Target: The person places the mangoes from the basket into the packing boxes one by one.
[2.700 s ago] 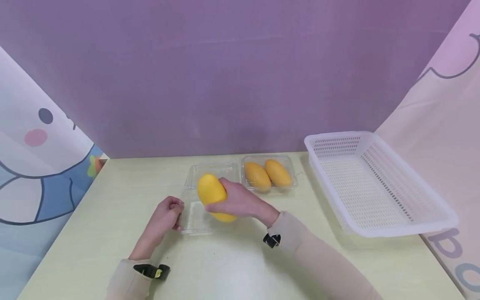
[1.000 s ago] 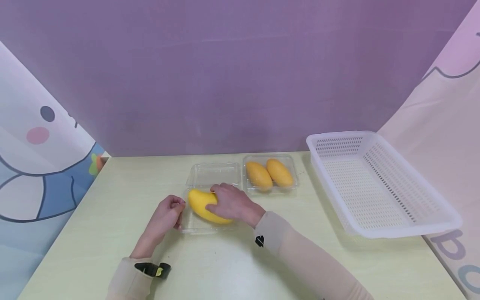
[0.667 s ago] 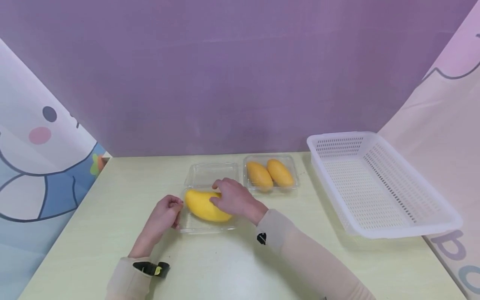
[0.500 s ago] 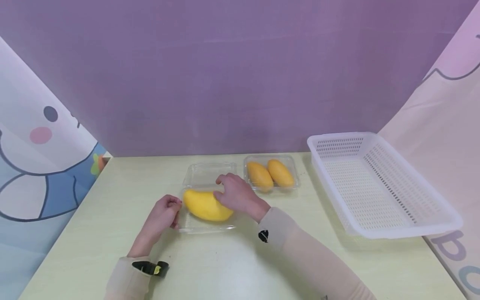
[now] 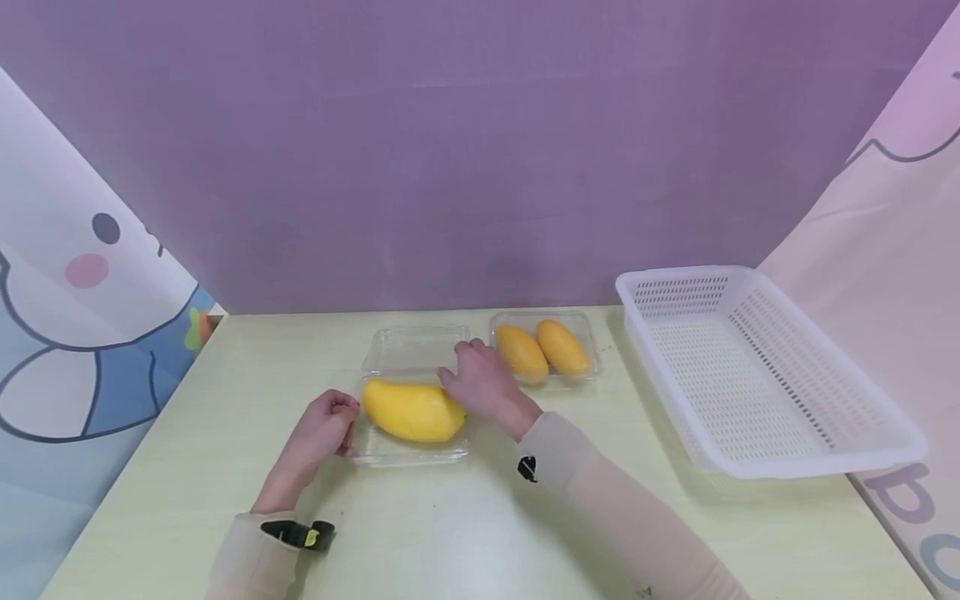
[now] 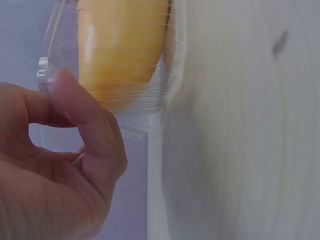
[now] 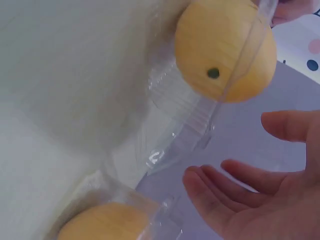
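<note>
A yellow mango [image 5: 414, 411] lies crosswise in the base of a clear plastic clamshell box [image 5: 408, 458], whose lid [image 5: 416, 350] is folded back behind it. At the box's left edge, my left hand [image 5: 318, 431] pinches the rim between thumb and finger, as the left wrist view shows. My right hand [image 5: 487, 379] is beside the mango's right end, above the box's back right corner. In the right wrist view its fingers [image 7: 210, 195] are loosely bent, a gap separates them from the thumb, and they hold nothing.
Behind and right of my right hand, another clear box [image 5: 588, 367] contains two orange-yellow mangoes [image 5: 562, 347]. A white perforated plastic basket [image 5: 660, 400] stands at the table's right side. A purple cloth backdrop [image 5: 480, 167] rises behind the table [image 5: 435, 542].
My right hand lowered the mango into the box, let it go and drew off to the back right. The left hand stayed at the rim, shifting slightly left with the box.
</note>
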`<state>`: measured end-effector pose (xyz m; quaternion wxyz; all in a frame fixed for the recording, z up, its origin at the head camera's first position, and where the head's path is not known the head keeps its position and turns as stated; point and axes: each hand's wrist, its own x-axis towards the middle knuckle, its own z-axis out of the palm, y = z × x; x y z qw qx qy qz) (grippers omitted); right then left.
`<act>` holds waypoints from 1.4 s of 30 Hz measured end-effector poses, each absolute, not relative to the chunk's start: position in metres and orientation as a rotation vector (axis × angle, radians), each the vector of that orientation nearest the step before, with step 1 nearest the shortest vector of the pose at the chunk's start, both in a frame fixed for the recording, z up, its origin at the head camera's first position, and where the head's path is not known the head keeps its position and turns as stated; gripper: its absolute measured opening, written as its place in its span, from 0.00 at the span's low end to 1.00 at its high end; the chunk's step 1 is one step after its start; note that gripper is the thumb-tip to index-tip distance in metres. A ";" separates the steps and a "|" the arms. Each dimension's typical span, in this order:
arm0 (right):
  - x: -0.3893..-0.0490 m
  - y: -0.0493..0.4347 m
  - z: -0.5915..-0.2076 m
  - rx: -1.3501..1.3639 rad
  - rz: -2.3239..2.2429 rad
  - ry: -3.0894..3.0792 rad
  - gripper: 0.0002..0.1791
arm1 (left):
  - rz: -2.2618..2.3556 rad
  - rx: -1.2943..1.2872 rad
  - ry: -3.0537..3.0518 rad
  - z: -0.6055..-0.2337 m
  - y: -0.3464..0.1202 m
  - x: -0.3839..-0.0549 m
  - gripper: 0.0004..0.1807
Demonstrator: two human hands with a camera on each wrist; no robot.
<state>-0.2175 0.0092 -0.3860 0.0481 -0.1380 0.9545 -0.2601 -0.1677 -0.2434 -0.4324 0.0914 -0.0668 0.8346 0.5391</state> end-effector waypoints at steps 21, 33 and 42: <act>-0.222 0.003 -0.407 -0.177 -1.111 2.719 0.36 | 1.558 -0.189 2.500 -0.433 -0.246 -0.168 0.11; -0.227 0.004 -0.400 -0.092 -1.294 2.697 0.37 | 1.571 -0.169 2.504 -0.432 -0.247 -0.168 0.10; -0.233 0.008 -0.394 -0.103 -1.461 2.677 0.35 | 1.553 -0.183 2.520 -0.433 -0.248 -0.168 0.10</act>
